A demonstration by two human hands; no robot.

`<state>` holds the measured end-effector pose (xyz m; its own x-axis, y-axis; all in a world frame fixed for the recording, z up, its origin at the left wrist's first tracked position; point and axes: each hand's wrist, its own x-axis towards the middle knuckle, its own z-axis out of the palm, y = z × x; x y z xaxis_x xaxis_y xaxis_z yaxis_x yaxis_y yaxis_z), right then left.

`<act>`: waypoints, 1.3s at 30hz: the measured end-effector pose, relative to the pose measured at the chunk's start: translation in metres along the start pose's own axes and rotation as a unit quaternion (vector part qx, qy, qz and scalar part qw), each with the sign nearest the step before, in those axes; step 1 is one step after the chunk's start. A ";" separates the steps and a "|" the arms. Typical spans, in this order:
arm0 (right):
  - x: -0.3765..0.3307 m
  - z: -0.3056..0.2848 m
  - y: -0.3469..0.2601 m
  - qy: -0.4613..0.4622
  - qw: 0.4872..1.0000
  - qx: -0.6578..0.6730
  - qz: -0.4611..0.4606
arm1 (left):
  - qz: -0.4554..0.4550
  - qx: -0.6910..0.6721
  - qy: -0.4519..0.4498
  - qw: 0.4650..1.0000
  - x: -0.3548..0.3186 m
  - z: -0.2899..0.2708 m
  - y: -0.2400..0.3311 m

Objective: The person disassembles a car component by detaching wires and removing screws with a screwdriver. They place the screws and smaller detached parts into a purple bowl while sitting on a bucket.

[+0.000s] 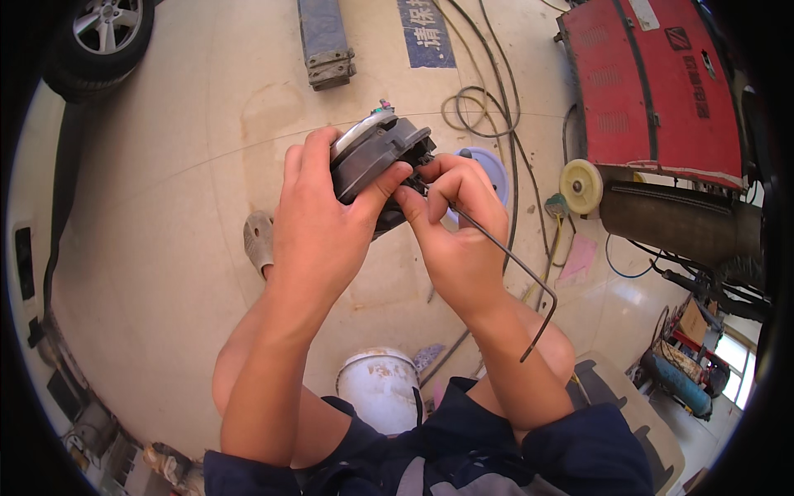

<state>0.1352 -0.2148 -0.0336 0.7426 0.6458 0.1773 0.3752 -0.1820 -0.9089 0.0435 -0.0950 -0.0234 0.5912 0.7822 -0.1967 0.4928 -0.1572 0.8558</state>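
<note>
My left hand [318, 211] is closed round a rounded black plastic housing [364, 165], with a silvery rim and a small green and pink bit at its top. I cannot make out the exact kind of part. My right hand [463, 240] is pinched on a thin dark metal rod [509, 255] at the housing's near right side. The rod runs out past the wrist and bends sharply back toward me at its free end. Its other end is hidden between my fingers and the housing.
Below my hands stands a stained white bucket [380, 384]. Behind the right hand lies a pale purple round thing [488, 169]. Hoses [509, 124] coil across the floor beside a red wheeled machine [653, 91]. A car wheel [103, 37] and a grey-blue beam [324, 41] are farther off.
</note>
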 end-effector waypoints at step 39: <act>0.009 -0.022 -0.001 -0.129 0.953 0.209 0.178 | 0.009 -0.011 -0.077 0.997 0.018 -0.015 -0.022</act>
<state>0.1542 -0.2249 -0.0227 0.5995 0.7693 -0.2210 -0.1696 -0.1477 -0.9744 0.0335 -0.0679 -0.0387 0.6916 0.6774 -0.2508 0.4681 -0.1558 0.8699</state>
